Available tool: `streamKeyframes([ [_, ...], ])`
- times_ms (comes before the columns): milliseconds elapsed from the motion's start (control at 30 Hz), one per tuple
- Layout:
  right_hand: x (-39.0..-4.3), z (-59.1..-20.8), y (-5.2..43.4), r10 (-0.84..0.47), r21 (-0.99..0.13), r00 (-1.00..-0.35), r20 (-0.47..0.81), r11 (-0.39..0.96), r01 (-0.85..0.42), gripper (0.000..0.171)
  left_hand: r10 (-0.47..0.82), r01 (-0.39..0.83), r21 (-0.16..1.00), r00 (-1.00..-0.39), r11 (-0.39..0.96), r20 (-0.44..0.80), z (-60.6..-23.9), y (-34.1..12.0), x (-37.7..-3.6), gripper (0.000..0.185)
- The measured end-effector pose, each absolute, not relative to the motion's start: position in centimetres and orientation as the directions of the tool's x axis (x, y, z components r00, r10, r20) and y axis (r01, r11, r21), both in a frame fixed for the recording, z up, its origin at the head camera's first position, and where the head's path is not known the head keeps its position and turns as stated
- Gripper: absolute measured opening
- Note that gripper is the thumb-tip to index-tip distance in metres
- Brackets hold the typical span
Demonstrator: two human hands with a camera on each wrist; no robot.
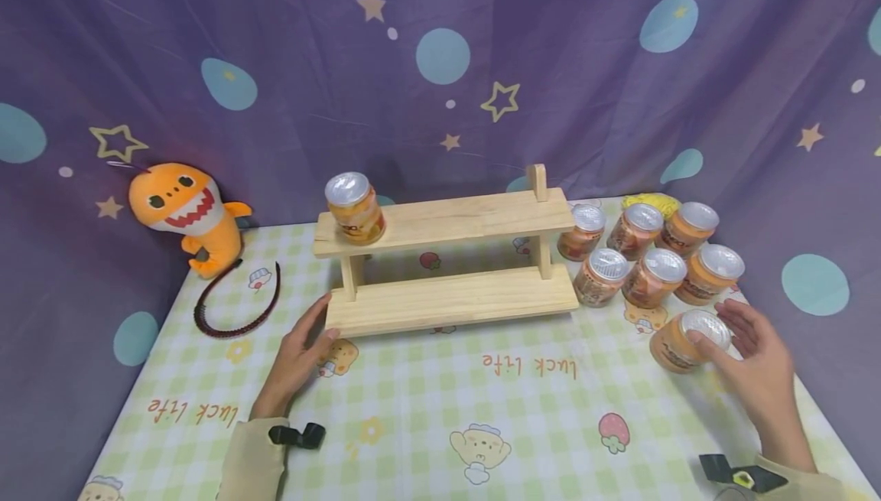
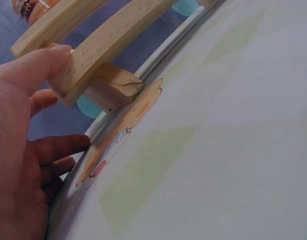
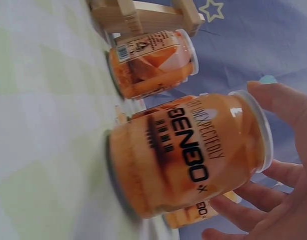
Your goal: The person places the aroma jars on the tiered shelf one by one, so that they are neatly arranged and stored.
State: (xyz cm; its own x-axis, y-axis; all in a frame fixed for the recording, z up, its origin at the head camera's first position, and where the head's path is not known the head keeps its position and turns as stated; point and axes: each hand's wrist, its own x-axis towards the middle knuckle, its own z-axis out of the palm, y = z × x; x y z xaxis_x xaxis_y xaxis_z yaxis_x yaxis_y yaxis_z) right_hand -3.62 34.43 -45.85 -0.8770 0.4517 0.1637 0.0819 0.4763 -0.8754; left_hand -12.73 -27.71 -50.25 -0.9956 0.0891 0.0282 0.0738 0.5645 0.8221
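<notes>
My right hand (image 1: 757,367) curls its fingers around the silver lid of an orange fruit jar (image 1: 681,342), which stands on the checked green tablecloth (image 1: 440,409) just in front of six matching jars (image 1: 647,252). My left hand (image 1: 299,356) lies relaxed and spread, thumb touching the left end of the two-tier pale wooden shelf (image 1: 450,298), whose top board carries another orange jar (image 1: 354,209). Further left lie a dark headband (image 1: 237,310) and an orange plush shark (image 1: 189,214).
</notes>
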Motion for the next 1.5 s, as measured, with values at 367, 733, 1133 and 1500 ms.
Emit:
streamKeyframes([
  [367,-2.9,-47.4,33.8,0.379,-0.881,-0.91,0.167,0.473,0.036,0.072,0.09,0.072,0.822,-0.996,0.565,0.025,-50.1,-27.8,-12.7,0.064],
  [733,-3.1,-48.5,33.5,0.438,-0.898,-0.893,0.1,0.427,0.109,0.07,0.096,0.074,0.828,-0.995,0.556,0.024,-50.2,-27.8,-12.7,0.064],
  [1133,-3.5,-48.5,33.0,0.591,-0.996,-0.807,0.011,0.075,0.041,0.065,0.11,0.097,0.822,-0.993,0.561,0.042,-50.1,-27.8,-12.7,0.064],
  [1500,-3.5,-48.0,33.0,0.577,-0.998,-0.817,-0.026,0.032,0.054,0.065,0.11,0.086,0.834,-0.993,0.546,0.03,-50.0,-27.8,-12.6,0.064],
])
